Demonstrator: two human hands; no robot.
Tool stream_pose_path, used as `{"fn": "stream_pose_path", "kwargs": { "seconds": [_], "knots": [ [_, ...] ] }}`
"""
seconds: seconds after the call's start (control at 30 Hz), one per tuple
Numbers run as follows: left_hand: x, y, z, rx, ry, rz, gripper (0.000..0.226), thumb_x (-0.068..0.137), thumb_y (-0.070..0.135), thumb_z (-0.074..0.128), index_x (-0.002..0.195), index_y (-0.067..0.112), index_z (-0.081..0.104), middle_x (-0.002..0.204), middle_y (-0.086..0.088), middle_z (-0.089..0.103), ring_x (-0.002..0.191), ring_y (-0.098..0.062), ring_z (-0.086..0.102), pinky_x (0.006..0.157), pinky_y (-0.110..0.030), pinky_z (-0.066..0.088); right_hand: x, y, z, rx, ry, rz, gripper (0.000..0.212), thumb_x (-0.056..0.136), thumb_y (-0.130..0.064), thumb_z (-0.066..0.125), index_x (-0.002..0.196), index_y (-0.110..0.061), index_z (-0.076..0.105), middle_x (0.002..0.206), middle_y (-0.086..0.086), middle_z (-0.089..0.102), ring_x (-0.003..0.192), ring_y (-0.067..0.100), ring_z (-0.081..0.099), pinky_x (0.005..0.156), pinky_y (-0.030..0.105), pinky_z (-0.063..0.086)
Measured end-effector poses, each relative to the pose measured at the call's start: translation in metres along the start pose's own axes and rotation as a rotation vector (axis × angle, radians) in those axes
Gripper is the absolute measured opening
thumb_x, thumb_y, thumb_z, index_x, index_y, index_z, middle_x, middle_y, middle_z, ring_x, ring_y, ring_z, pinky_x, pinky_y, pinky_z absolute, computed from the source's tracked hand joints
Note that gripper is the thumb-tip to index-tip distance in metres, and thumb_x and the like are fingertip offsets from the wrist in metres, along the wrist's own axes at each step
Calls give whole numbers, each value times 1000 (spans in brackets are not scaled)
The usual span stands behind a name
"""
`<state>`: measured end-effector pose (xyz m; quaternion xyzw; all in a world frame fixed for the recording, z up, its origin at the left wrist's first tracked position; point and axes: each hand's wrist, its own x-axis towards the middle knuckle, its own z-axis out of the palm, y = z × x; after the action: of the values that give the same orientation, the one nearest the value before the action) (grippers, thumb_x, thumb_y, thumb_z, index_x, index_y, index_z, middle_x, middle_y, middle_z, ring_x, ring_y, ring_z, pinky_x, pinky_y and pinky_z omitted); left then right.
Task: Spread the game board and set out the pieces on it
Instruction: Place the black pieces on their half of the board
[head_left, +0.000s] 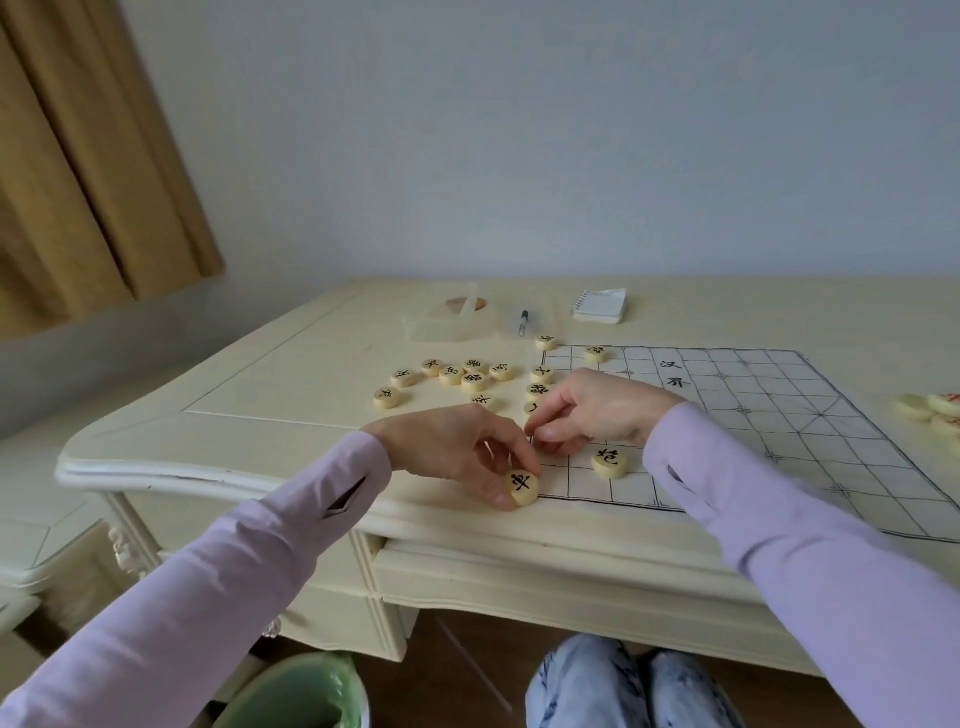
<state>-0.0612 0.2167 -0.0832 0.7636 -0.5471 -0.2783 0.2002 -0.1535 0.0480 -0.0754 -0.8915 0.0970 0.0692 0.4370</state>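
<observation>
looking forward and down from the wearer's head, sitting close against the near edge of the table (291, 364); facing the wall (519, 130) behind it; catching the game board (779, 415) right of centre, curtain (78, 156) far left, knees (623, 686) at the bottom; bending straight lines near the edges.

L hand (462, 447) pinches black-marked piece (522, 487) at board's (831, 457) near-left corner; R hand (592, 410) curled just beside (grip unclear). Loose pieces (452, 375) on table (291, 374).
</observation>
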Motion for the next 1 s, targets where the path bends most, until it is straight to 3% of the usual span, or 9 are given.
{"fn": "stream_pose_path", "kwargs": {
  "seconds": [0.1, 0.27, 0.33, 0.43, 0.53, 0.7, 0.77, 0.83, 1.0],
  "knots": [
    [-7, 1, -9, -23, 73, 34, 33, 80, 12, 74, 109, 24, 66, 93, 4, 62, 81, -4, 55, 84, -21, 47, 1, 0, 1, -30, 7, -14, 26, 91, 1, 55, 116, 0, 64, 79, -4, 62, 72, 8, 61, 64, 11, 52],
    [-7, -30, -34, -59, 776, -91, 18, 93, 7, 53, 101, 12, 69, 76, 1, 63, 58, -2, 52, 65, -20, 47, 15, -6, 12, -2, 230, -74, 23, 88, 0, 58, 111, 0, 65, 86, 12, 65, 74, 20, 64, 73, 26, 56],
    [-1, -43, -34, -9, 901, -205, 20, 93, 7, 51, 100, 12, 69, 74, 1, 63, 57, -6, 52, 65, -22, 46, 24, -12, 19, -37, 373, -120, 22, 86, -4, 61, 107, -5, 68, 85, 8, 66, 71, 19, 64, 77, 28, 56],
    [1, -53, -26, 64, 825, -245, 20, 89, 18, 61, 107, 12, 69, 81, 4, 63, 67, -9, 53, 63, -12, 41, 40, -26, 26, -191, 488, -174, 24, 83, -8, 66, 106, -10, 70, 100, 7, 71, 90, 20, 65, 91, 31, 50],
    [-1, -60, -19, 116, 619, -291, 41, 79, 35, 74, 115, 18, 64, 97, 6, 60, 83, -9, 53, 72, -17, 39, 54, -37, 29, -314, 472, -161, 27, 82, -9, 67, 108, -13, 69, 105, 6, 69, 100, 22, 64, 91, 32, 49],
    [-5, -68, -23, 108, 623, -295, 34, 77, 34, 76, 107, 21, 68, 82, 13, 56, 72, 2, 51, 61, -2, 37, 65, -45, 34, -497, 335, -54, 17, 81, -10, 63, 72, -20, 54, 93, 7, 54, 83, 27, 52, 57, 24, 37],
    [-7, -69, -23, 55, 611, -267, 30, 78, 30, 76, 106, 23, 68, 79, 15, 56, 68, 3, 51, 62, -2, 38, 67, -42, 35, -520, 308, -22, 5, 83, -12, 63, 87, -14, 62, 103, 8, 57, 93, 30, 56, 68, 25, 41],
    [-8, -71, -22, -42, 605, -211, 32, 78, 21, 76, 108, 23, 66, 85, 10, 60, 69, 0, 52, 67, -4, 40, 71, -40, 36, -531, 316, -21, 27, 84, -14, 63, 110, -10, 63, 114, 10, 60, 103, 30, 59, 81, 29, 46],
    [-11, -75, -19, -219, 615, -70, 50, 75, 4, 76, 116, 27, 56, 101, 4, 61, 78, -4, 53, 75, -14, 45, 75, -38, 35, -523, 313, -36, 35, 82, -15, 66, 116, -8, 63, 117, 12, 63, 108, 30, 59, 90, 33, 49]
  ]
}}
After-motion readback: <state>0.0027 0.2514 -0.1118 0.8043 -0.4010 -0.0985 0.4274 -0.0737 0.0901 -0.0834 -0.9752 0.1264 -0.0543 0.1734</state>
